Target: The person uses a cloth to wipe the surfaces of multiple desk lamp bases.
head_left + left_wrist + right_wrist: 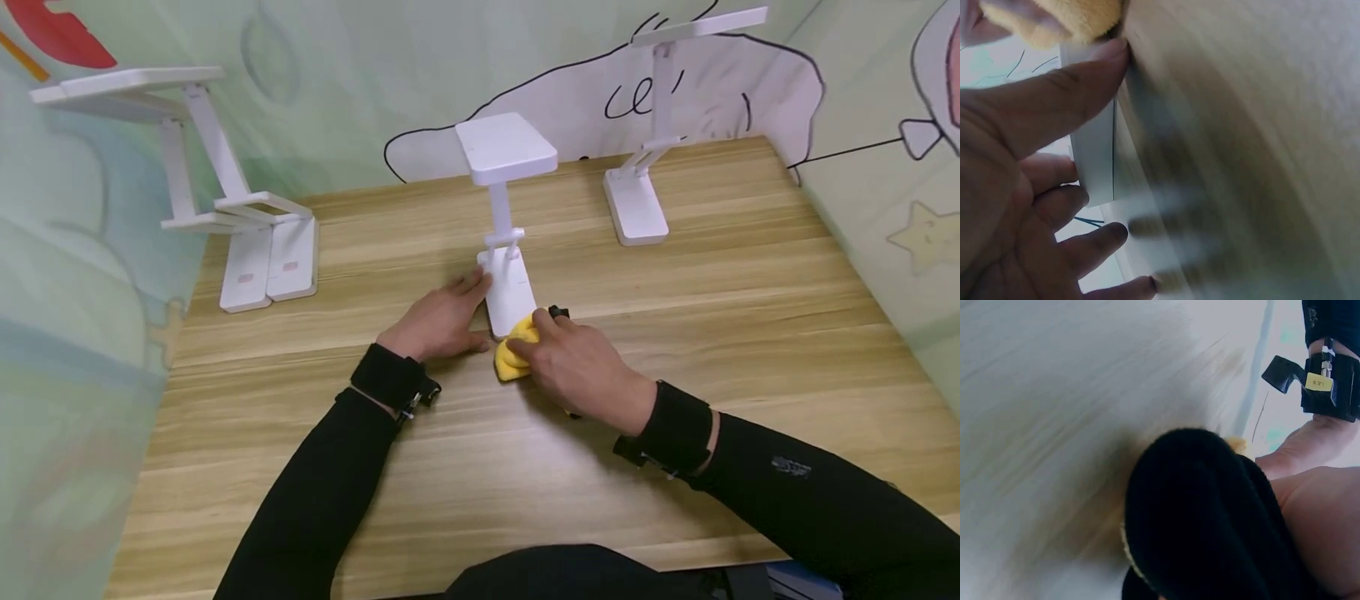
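Note:
A small white desk lamp (pixel 504 218) stands on the wooden table (pixel 750 317), its flat base (pixel 512 293) toward me. My left hand (pixel 442 317) rests against the base's left edge with fingers nearly straight; in the left wrist view the fingers (pixel 1054 94) lie along the white base (pixel 1094 156). My right hand (pixel 573 362) grips a bunched yellow cloth (pixel 513 354) and presses it at the base's near right corner. The cloth (pixel 1054 19) shows at the top of the left wrist view. The right wrist view is mostly a black cuff (pixel 1210 519).
Two folded white lamps (pixel 247 225) stand side by side at the back left. Another white lamp (pixel 652 125) stands at the back right. Painted walls close in the table at the left, back and right.

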The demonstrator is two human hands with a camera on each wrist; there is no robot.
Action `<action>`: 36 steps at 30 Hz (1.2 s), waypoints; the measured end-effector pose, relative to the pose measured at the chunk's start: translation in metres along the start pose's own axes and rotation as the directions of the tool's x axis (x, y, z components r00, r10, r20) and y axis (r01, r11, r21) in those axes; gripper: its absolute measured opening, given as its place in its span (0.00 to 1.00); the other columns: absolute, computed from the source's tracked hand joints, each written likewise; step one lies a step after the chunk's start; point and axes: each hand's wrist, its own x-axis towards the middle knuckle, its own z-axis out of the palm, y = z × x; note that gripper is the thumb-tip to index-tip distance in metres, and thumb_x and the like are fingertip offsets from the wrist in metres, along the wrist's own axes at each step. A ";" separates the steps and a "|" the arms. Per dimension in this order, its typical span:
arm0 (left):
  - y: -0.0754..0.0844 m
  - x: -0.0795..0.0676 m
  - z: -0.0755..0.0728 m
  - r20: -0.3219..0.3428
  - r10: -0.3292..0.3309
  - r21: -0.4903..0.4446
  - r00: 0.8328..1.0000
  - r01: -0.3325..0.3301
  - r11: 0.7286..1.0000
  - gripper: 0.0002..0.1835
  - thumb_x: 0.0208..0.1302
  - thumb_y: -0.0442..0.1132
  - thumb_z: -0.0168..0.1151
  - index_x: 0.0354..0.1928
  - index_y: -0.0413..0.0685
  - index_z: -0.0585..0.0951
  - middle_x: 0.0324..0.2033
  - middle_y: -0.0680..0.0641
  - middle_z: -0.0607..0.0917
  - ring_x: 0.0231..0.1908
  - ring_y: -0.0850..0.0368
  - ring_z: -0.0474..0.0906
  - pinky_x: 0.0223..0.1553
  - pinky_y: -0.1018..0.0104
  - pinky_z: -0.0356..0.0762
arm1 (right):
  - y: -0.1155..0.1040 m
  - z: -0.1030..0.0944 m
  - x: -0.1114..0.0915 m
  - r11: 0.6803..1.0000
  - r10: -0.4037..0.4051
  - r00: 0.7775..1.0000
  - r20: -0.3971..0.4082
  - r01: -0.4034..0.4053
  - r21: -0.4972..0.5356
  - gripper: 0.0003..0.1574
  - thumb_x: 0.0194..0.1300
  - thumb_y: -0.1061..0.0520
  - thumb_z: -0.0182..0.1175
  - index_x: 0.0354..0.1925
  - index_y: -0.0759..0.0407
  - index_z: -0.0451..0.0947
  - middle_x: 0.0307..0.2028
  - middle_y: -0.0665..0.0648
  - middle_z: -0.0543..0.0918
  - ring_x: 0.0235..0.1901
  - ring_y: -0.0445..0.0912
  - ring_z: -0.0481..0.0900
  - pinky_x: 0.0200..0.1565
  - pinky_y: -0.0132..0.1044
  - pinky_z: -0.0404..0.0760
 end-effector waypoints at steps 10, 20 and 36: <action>-0.001 0.005 -0.007 0.062 -0.031 0.014 0.998 0.030 0.999 0.47 0.61 0.48 0.63 0.76 0.49 0.48 0.76 0.45 0.47 0.72 0.43 0.48 0.65 0.46 0.64 | 0.044 -0.011 -0.012 0.982 0.155 0.988 0.018 -0.156 0.110 0.18 0.59 0.60 0.59 0.48 0.50 0.84 0.30 0.60 0.70 0.23 0.48 0.67 0.13 0.37 0.68; 0.003 0.007 0.003 -0.050 -0.033 -0.043 0.998 0.031 0.999 0.57 0.52 0.73 0.60 0.75 0.48 0.52 0.75 0.40 0.53 0.70 0.43 0.53 0.61 0.36 0.64 | 0.047 -0.006 0.009 0.941 0.201 0.974 -0.105 -0.162 0.296 0.26 0.63 0.54 0.59 0.60 0.54 0.76 0.44 0.69 0.72 0.26 0.51 0.74 0.22 0.43 0.77; 0.009 0.007 0.007 -0.100 -0.068 -0.039 0.993 0.064 0.997 0.53 0.55 0.68 0.62 0.74 0.47 0.55 0.74 0.40 0.55 0.67 0.46 0.61 0.56 0.34 0.67 | 0.074 0.010 0.035 0.908 0.276 0.961 -0.017 -0.255 0.332 0.24 0.64 0.54 0.60 0.59 0.55 0.78 0.48 0.69 0.72 0.27 0.52 0.76 0.24 0.43 0.78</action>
